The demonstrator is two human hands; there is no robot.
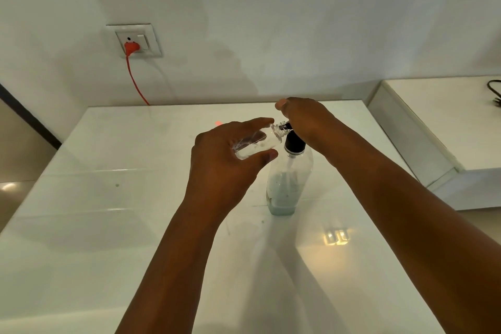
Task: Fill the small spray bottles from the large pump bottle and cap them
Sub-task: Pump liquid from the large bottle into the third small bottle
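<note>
**A:** How far had the filling got?

**B:** Midway on one bottle, I'd judge. The left hand [227,154] had its fingers and thumb curled round a small spray bottle [257,142], tilted with its open neck pointing to about two o'clock, right at the nozzle of the large pump bottle [290,176]. It looked partly filled, though glare made the level hard to read.

**B:** The right hand [303,119] lay over the black pump head; I couldn't tell how far its fingers were curled.

**A:** And the pump bottle itself?

**B:** It stood upright on the white table [135,225], roughly centre, with liquid low in it.

**A:** Caps? Other bottles?

**B:** None visible. Capping appeared undone.
</note>
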